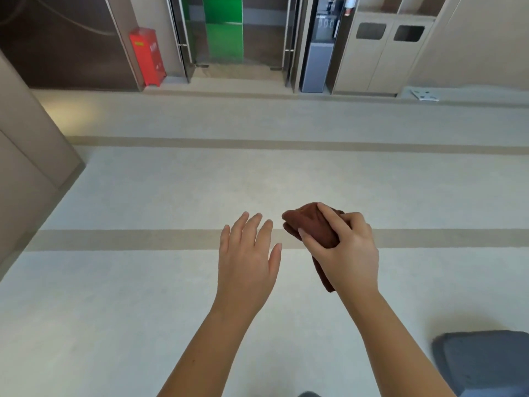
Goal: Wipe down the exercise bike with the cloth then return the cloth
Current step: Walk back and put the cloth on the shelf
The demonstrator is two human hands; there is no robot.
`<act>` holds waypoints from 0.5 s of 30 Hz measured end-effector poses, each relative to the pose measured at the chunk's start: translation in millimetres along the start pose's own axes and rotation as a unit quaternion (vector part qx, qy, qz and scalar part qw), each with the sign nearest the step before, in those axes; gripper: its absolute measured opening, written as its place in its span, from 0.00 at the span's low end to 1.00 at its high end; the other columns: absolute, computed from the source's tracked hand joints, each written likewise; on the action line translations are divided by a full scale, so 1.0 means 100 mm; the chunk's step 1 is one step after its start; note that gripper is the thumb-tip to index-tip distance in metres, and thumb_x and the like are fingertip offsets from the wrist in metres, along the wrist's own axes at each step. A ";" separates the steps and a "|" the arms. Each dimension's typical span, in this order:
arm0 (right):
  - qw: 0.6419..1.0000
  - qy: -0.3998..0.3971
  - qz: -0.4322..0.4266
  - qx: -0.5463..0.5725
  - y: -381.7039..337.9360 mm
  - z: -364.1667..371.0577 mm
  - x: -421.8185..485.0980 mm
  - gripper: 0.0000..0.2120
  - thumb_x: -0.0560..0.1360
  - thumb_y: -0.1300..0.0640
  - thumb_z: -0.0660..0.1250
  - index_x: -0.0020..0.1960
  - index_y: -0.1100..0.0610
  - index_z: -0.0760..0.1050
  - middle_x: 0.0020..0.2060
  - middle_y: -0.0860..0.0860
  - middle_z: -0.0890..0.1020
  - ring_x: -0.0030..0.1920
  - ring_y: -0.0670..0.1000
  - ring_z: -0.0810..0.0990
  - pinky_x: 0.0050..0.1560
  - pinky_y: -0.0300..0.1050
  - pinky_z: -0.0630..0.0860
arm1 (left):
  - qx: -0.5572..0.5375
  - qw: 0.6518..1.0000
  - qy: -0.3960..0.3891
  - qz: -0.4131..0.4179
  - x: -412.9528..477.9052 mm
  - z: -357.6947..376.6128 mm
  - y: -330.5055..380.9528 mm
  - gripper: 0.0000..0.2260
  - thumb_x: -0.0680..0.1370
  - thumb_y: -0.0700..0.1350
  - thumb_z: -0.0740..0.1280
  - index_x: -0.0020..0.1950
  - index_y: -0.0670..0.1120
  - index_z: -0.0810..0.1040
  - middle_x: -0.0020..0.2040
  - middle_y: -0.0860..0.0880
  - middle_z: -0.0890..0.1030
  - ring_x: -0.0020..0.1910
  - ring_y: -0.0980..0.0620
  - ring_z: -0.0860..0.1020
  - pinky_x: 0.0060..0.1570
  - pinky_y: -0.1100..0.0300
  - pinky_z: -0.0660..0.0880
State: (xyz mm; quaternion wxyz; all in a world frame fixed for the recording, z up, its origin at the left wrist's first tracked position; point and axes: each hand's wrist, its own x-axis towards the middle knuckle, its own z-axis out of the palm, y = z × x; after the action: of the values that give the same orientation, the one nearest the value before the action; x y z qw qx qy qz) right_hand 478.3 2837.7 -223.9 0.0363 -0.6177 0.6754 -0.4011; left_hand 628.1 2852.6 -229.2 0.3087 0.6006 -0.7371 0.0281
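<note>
Pale floor [143, 282] below; brown cloth [310, 223] bunched within right hand [347, 253].

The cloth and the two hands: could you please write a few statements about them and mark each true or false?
1. The right hand holds the brown cloth. True.
2. The left hand also grips the cloth. False: it is open and apart from the cloth.
3. The cloth is spread flat on the floor. False: it is bunched up in the right hand's fingers, above the floor.
4. A red box stands by the far wall. True.
5. An exercise bike is plainly in view. False: none is recognisable.
</note>
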 end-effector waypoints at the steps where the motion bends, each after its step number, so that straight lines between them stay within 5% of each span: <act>1: 1.000 0.007 0.008 0.001 0.02 0.08 0.16 0.23 0.65 0.44 0.72 0.59 0.48 0.77 0.46 0.54 0.77 0.48 0.56 0.76 0.42 0.54 0.77 | -0.002 1.000 0.000 0.008 0.16 0.07 -0.05 0.15 0.71 0.41 0.71 0.55 0.38 0.78 0.57 0.39 0.79 0.60 0.38 0.74 0.57 0.36 0.68; 15: 0.994 0.076 0.080 0.006 0.78 1.32 3.05 0.25 0.66 0.40 0.68 0.61 0.47 0.75 0.49 0.55 0.76 0.51 0.57 0.73 0.46 0.54 0.74 | -0.001 0.998 -0.015 0.069 3.17 1.63 -0.36 0.15 0.72 0.43 0.70 0.56 0.39 0.77 0.57 0.40 0.79 0.60 0.38 0.74 0.58 0.38 0.68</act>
State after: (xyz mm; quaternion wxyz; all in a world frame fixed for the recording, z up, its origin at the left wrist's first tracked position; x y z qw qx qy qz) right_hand 415.9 2501.5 -222.9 0.0205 -0.5293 0.7211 -0.4465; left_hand 564.2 2500.1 -218.3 0.2953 0.5484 -0.7813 0.0398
